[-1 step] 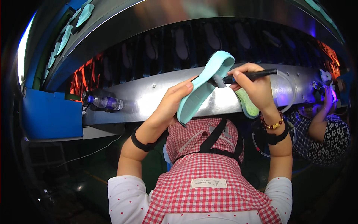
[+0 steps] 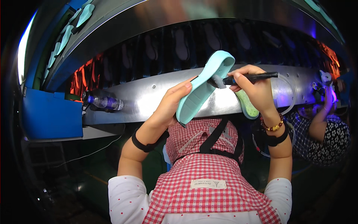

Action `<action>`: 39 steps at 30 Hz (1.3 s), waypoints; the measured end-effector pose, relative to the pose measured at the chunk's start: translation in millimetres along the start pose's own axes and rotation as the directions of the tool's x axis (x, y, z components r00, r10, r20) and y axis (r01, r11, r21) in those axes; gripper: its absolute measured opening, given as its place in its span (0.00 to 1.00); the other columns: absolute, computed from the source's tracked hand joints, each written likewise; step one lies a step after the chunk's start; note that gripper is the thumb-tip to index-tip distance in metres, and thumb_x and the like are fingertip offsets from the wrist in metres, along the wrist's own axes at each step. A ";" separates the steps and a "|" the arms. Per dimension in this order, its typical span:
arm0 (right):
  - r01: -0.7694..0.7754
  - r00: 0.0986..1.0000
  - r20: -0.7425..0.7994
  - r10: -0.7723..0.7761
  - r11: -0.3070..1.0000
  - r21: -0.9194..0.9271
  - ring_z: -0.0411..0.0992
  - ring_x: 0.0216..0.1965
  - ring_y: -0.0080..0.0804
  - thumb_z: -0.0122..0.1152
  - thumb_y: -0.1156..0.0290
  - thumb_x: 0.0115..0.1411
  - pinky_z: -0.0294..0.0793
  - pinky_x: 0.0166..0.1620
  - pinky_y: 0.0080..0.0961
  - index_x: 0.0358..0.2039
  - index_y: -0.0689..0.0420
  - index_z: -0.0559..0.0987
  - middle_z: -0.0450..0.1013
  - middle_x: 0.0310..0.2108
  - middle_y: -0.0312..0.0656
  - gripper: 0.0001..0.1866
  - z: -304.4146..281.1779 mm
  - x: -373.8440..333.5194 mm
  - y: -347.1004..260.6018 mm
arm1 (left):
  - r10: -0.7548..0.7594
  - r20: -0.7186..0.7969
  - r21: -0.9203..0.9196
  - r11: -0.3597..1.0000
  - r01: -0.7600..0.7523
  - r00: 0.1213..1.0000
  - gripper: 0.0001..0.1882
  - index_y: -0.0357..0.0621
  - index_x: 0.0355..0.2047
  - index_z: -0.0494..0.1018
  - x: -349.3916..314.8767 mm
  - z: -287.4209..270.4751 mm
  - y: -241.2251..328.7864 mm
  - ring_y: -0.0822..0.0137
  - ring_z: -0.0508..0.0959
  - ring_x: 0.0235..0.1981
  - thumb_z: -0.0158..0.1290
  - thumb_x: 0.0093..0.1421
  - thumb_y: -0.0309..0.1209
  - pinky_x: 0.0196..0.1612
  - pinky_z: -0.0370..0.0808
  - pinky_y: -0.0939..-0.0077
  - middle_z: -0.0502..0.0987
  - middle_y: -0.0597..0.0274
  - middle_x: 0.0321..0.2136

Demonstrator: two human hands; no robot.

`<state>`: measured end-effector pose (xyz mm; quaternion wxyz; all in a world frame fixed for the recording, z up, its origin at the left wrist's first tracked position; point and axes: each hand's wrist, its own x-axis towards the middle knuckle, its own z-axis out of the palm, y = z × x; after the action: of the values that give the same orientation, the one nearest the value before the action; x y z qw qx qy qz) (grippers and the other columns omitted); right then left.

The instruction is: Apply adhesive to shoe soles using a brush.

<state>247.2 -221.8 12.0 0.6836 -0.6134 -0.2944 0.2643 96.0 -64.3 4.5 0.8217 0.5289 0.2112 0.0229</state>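
My left hand (image 2: pixel 174 98) is closed round the edge of a light blue shoe sole (image 2: pixel 194 101), held tilted above the metal bench with its hollow, raised-rim side showing. Between the fingers and thumb of my right hand (image 2: pixel 255 87) is a brush with a black handle (image 2: pixel 257 77) and a pale tube running from its rear end. Its whitish bristles (image 2: pixel 220 83) reach inside the sole, at about mid-length; whether the tips touch the surface I cannot tell. A greenish sole (image 2: pixel 247 105) lies on the bench, partly behind my right hand.
Dark sole shapes (image 2: pixel 182 44) line the recess behind the metal bench (image 2: pixel 138 91). At the left lie a plastic bottle (image 2: pixel 108 103) and a blue box (image 2: pixel 52 114); orange glows at both ends. More blue soles (image 2: pixel 65 37) sit upper left. Another person (image 2: pixel 320 130) works at the right.
The brush handle's rear end has dipped slightly, and the sole's lower end has shifted a touch left. Both hands keep their hold.
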 end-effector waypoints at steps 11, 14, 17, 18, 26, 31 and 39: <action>0.830 0.557 0.674 -0.485 0.344 -0.439 0.72 0.35 0.36 0.55 0.76 0.43 0.74 0.34 0.24 0.34 0.63 0.75 0.71 0.38 0.47 0.14 9.1 -38.5 -11.6 | -0.028 0.182 -0.682 0.717 0.146 0.983 0.23 0.38 0.50 0.61 9.2 -9.9 0.0 0.51 0.73 0.40 0.37 0.59 0.41 0.39 0.73 0.50 0.69 0.45 0.43; 0.867 0.493 0.721 -0.487 0.205 -0.454 0.71 0.35 0.35 0.55 0.76 0.43 0.74 0.34 0.24 0.31 0.64 0.75 0.71 0.38 0.47 0.12 13.7 -43.5 -6.0 | -0.012 0.207 -0.685 0.712 0.154 0.978 0.23 0.36 0.49 0.62 10.9 -12.0 0.4 0.52 0.74 0.40 0.37 0.59 0.41 0.38 0.74 0.51 0.70 0.45 0.42; 0.876 0.462 0.750 -0.473 0.114 -0.468 0.70 0.35 0.35 0.55 0.75 0.44 0.73 0.34 0.23 0.28 0.65 0.76 0.71 0.37 0.48 0.10 16.4 -46.6 -5.3 | 0.009 0.240 -0.680 0.715 0.162 0.971 0.20 0.32 0.45 0.64 9.6 -10.2 1.8 0.54 0.74 0.40 0.36 0.60 0.35 0.43 0.73 0.60 0.71 0.45 0.41; 0.879 0.452 0.763 -0.461 0.083 -0.470 0.70 0.34 0.36 0.55 0.75 0.44 0.73 0.35 0.24 0.27 0.65 0.76 0.71 0.37 0.48 0.09 16.6 -47.0 -5.7 | 0.009 0.242 -0.680 0.715 0.163 0.970 0.20 0.32 0.45 0.64 9.5 -10.1 1.4 0.54 0.74 0.40 0.36 0.60 0.35 0.43 0.73 0.60 0.71 0.45 0.41; 0.879 0.448 0.782 -0.432 0.055 -0.474 0.70 0.34 0.35 0.54 0.75 0.42 0.73 0.34 0.23 0.28 0.66 0.75 0.71 0.36 0.49 0.11 12.4 -38.8 -7.4 | -0.089 0.154 -0.618 0.768 0.166 0.984 0.24 0.34 0.49 0.61 8.0 -11.8 -4.2 0.49 0.72 0.42 0.36 0.59 0.40 0.42 0.71 0.49 0.68 0.43 0.44; 0.800 0.539 0.675 -0.503 0.055 -0.598 0.71 0.30 0.34 0.53 0.75 0.40 0.72 0.32 0.23 0.31 0.64 0.74 0.71 0.36 0.48 0.14 3.8 -27.9 -6.8 | -0.123 0.103 -0.598 0.785 0.161 0.987 0.25 0.37 0.50 0.60 8.0 -6.4 -5.3 0.51 0.72 0.42 0.35 0.59 0.42 0.40 0.72 0.49 0.68 0.45 0.45; 0.774 0.559 0.697 -0.450 -0.020 -0.633 0.69 0.24 0.29 0.53 0.74 0.40 0.70 0.28 0.22 0.26 0.61 0.72 0.71 0.33 0.46 0.09 -2.3 13.6 10.5 | -0.172 0.021 -0.570 0.807 0.153 0.985 0.23 0.40 0.50 0.59 10.5 5.7 -10.3 0.54 0.72 0.42 0.35 0.60 0.43 0.41 0.71 0.47 0.69 0.50 0.43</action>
<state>258.2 -212.5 2.4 0.2017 -0.6309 -0.7222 -0.1994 105.7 -71.0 -6.0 0.9375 0.2388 0.2522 0.0230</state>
